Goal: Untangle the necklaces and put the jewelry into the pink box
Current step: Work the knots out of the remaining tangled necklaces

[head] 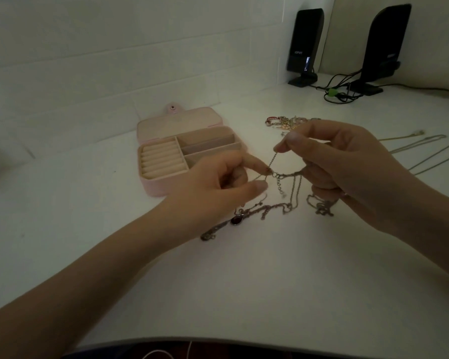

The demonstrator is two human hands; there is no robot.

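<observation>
Grip of both hands, left hand (218,182) and right hand (342,167), pinches tangled necklaces (278,174)

Open box (166,161) on the bench (244,281), left of centre, lid laid back toward the wall. Tangled necklaces (267,208) just right of and before it; bracelet heap (287,122) behind them, loose chains (420,149) far right. Two speakers (306,45) with cables (340,92) at the back right corner.
</observation>
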